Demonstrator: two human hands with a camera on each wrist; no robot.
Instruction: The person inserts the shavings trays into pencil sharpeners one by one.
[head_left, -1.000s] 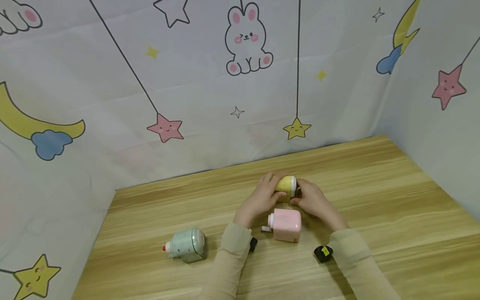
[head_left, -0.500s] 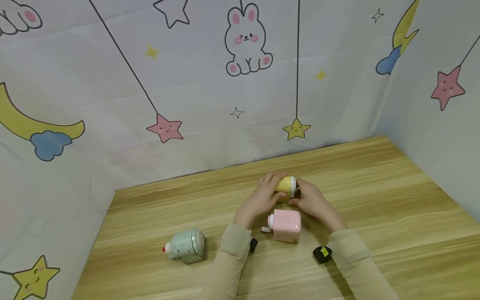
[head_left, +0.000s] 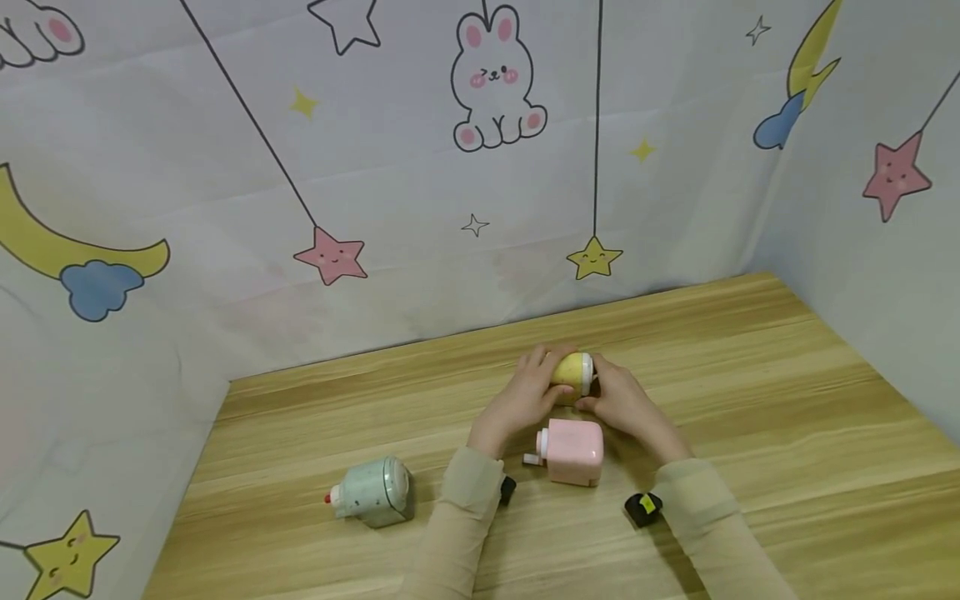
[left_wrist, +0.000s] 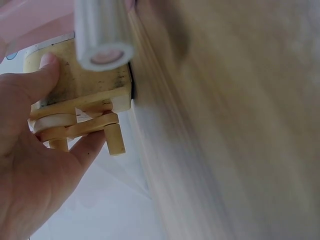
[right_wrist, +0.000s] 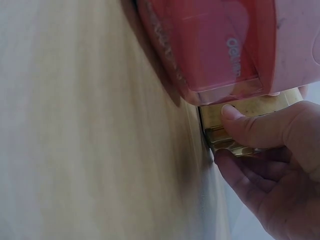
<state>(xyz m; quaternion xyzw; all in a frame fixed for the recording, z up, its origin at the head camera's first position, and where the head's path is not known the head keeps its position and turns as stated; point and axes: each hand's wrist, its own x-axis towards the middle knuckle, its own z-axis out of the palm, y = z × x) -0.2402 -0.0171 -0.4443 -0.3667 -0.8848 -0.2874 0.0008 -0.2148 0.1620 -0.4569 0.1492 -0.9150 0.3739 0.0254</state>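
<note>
A yellow crank pencil sharpener (head_left: 572, 375) sits near the back of the table, between both hands. My left hand (head_left: 528, 387) grips its crank end; in the left wrist view the thumb presses the body (left_wrist: 82, 80) and the fingers reach behind the crank (left_wrist: 92, 127). From the other side, my right hand (head_left: 622, 400) pinches the opposite end. In the right wrist view its thumb lies on the yellow body by a clear-looking bin (right_wrist: 225, 137), other fingertips at the bin's far edge. Directly in front stands a pink pencil sharpener (head_left: 574, 452), its crank pointing left.
A pale green sharpener (head_left: 375, 490) with a red tip lies at the left of the wood-grain table (head_left: 285, 442). Patterned white cloth (head_left: 420, 275) hangs behind and along the sides. Black wrist cameras (head_left: 643, 509) sit low by the pink sharpener.
The right hand has shifted very slightly left, its thumb a little farther along the yellow sharpener. The left hand and the other sharpeners stay where they were.
</note>
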